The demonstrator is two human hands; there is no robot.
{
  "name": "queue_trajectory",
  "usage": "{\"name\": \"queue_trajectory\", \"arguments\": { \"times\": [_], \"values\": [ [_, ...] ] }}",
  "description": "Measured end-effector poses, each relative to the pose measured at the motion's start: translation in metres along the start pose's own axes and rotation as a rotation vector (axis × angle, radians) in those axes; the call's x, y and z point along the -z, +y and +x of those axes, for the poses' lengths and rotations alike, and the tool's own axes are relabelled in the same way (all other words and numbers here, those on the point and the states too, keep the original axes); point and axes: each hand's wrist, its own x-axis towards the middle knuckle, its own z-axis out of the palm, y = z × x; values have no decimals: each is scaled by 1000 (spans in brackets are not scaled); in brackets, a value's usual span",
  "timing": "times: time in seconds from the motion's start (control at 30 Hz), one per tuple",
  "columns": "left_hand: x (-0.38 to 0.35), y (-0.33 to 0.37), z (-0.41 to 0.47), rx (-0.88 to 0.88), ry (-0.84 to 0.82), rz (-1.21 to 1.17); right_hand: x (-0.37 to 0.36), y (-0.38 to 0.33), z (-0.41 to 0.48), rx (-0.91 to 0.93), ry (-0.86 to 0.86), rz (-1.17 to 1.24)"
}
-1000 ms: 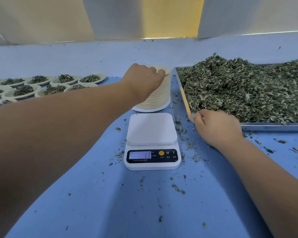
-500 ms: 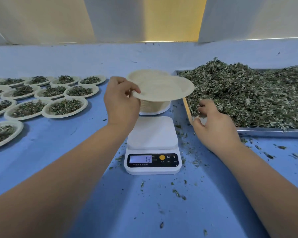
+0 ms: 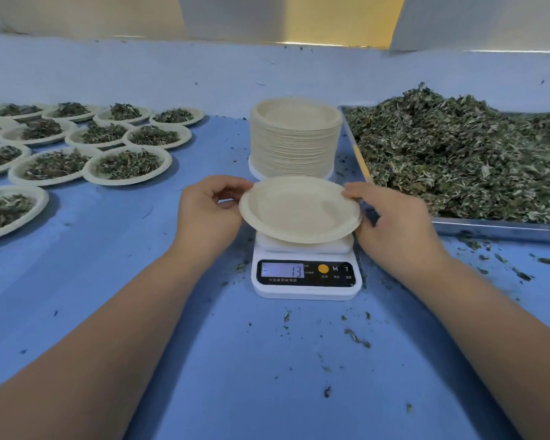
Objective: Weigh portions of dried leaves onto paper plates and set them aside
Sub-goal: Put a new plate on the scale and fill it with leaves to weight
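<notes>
Rows of filled paper plates, each heaped with a portion of dried leaves, are seen packed rim to rim across the far left of a blue table, with one more cut off by the left edge of the view. A strip of bare blue surface is left between these plates and the left hand.

The left rim of an empty paper plate is pinched between the thumb and curled fingers of that hand. The plate is held level over the platform of a small white scale at the centre of the table; whether it is touching the platform or held just above it cannot be told. The figure 13 is shown on the lit display.

Directly behind, a tall stack of unused plates is stood close to the scale, closing off the far side.

The plate's right rim is gripped by the right hand, fingers curled over the edge and thumb tucked beneath.

Just beside that hand, the near left corner of a metal tray is set, piled high with loose dried leaves and running out of view on the right. Leaf crumbs are scattered on the table in front of the scale and along the tray's near edge. Open blue surface is left between the two forearms.
</notes>
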Motion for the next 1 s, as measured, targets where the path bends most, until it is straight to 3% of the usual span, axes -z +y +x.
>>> {"name": "queue_trajectory", "arguments": {
  "times": [0.13,0.3,0.5,0.7,0.83,1.0],
  "values": [
    [0,-8,2,81,-39,12,1,1,-1,-58,-55,-9],
    [0,-17,3,161,-96,232,3,2,1,-169,-111,-61],
    [1,-15,3,226,-81,184,9,6,1,-147,-123,-181],
    [2,-12,2,291,122,-13,12,10,3,-176,-158,-277],
    [-2,-5,0,316,122,-122,13,7,2,-189,-202,-310],
    [-2,4,-1,432,55,-536,13,7,3,-208,-214,-316]
  ]
}}
